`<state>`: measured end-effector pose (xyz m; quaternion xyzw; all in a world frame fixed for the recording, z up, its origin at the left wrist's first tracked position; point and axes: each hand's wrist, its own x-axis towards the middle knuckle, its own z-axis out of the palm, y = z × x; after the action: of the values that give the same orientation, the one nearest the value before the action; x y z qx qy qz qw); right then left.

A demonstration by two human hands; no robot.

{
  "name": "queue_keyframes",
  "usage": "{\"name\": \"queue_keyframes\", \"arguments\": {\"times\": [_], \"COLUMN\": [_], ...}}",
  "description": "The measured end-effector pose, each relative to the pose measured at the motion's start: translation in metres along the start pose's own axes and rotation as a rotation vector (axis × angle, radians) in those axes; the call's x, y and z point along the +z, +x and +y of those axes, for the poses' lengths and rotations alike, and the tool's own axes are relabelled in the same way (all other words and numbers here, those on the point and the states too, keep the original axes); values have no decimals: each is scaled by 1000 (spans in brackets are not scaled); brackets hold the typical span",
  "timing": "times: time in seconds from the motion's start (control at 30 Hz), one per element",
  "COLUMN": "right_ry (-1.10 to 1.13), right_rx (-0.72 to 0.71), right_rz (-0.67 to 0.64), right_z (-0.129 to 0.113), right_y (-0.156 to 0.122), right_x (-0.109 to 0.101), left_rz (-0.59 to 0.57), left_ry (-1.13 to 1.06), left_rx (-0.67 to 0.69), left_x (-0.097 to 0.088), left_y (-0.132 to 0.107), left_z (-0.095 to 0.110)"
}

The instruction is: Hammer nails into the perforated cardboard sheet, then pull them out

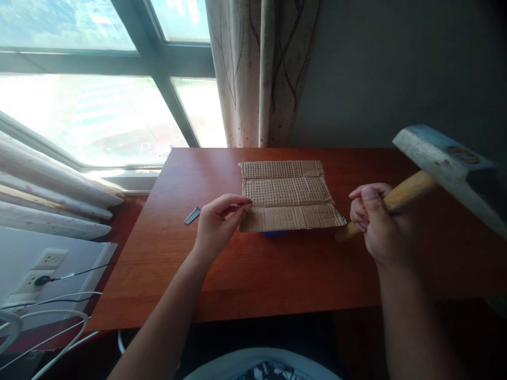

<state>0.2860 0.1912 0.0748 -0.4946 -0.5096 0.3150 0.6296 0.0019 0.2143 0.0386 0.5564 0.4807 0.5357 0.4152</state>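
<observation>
My right hand (374, 221) is wrapped round the wooden handle of a hammer (443, 153), its metal head raised at the right above the table. At the left edge of a folded cardboard sheet (287, 192), my left hand (222, 219) is closed in a pinch. Between its fingertips a small dark tip shows, which looks like a nail (250, 201); most of it is hidden. Rows of small holes cover the upper two panels of the cardboard. Beneath its front edge, part of a blue object (274, 233) peeks out. Several loose nails (192, 216) lie on the table left of my left hand.
The reddish-brown wooden table (269, 279) stands by a window (114, 116) with curtains (257, 74). At the lower left are a wall socket (39, 272) with a black plug and several cables (75, 311). A dark wall (388, 74) rises behind the table.
</observation>
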Motion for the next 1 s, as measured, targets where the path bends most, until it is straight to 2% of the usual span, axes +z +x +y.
{"name": "queue_keyframes", "arguments": {"times": [0.13,0.27,0.4,0.5,0.7,1.0], "right_ry": [-108,-321,-544,-625,-727,-720], "right_rx": [74,128,115,117,113,124], "right_rz": [-136,-311,-480,-561,-630,-638], "right_z": [-3,-8,-19,-27,-25,-21], "right_y": [0,-4,-4,0,4,1], "right_x": [3,10,24,39,60,62], "left_rz": [-16,-52,-65,-63,-46,-43], "left_ry": [-1,-24,-1,74,96,51], "left_rx": [71,176,209,211,161,118], "left_x": [0,-1,-2,-4,-3,-2], "left_y": [1,2,3,3,2,2], "left_z": [-3,-4,-5,-6,-6,-3]}}
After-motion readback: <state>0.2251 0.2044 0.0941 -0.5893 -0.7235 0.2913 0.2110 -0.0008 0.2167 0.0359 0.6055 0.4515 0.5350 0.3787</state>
